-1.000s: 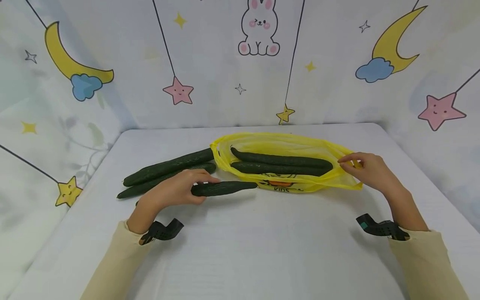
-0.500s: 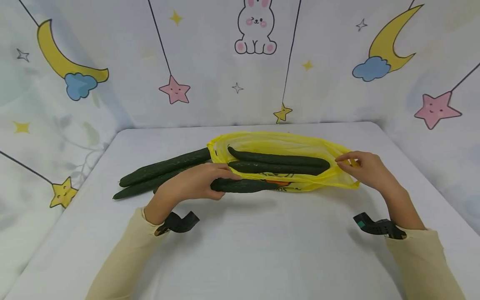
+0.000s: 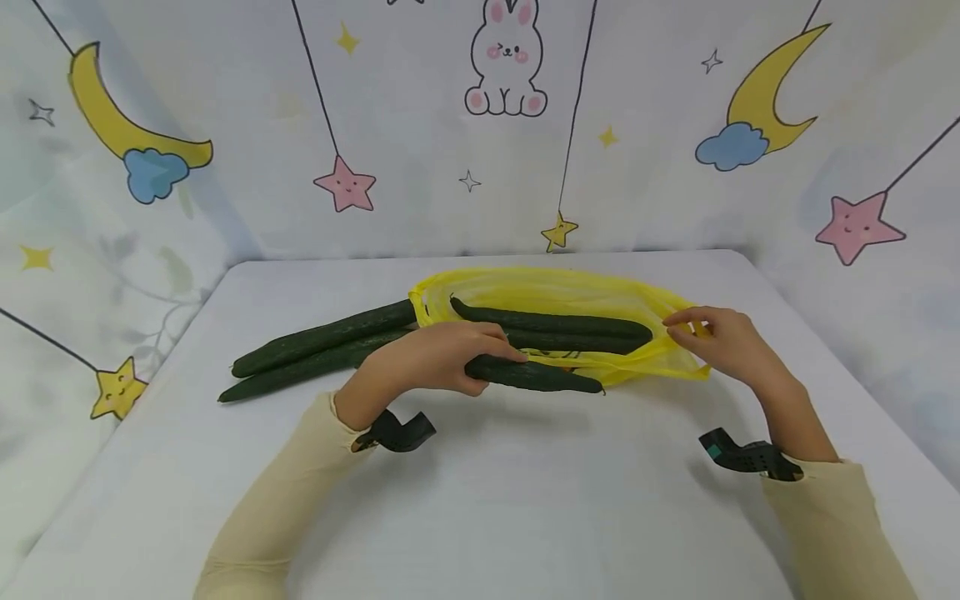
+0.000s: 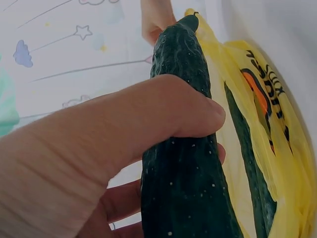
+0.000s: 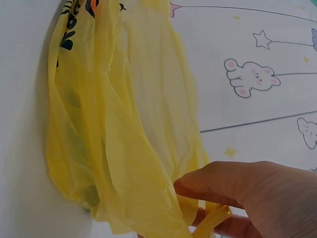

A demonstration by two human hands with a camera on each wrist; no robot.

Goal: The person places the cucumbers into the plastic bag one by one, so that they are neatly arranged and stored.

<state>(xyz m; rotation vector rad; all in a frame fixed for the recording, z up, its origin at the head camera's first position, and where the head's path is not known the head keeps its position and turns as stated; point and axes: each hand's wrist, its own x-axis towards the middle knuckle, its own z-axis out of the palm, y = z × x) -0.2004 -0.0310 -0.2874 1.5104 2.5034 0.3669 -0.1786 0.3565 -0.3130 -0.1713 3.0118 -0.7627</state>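
1. The left hand grips a cucumber, its thumb across the skin; the right hand pinches the right end of a yellow plastic bag.
2. The gripped cucumber is above the white table – just at the bag's near side.
3. Two bagged cucumbers lie inside – two outer cucumbers at left.

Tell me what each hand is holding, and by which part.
Left hand: a cucumber, gripped across its body, short of the tip. Right hand: the yellow plastic bag, pinched by its right edge.
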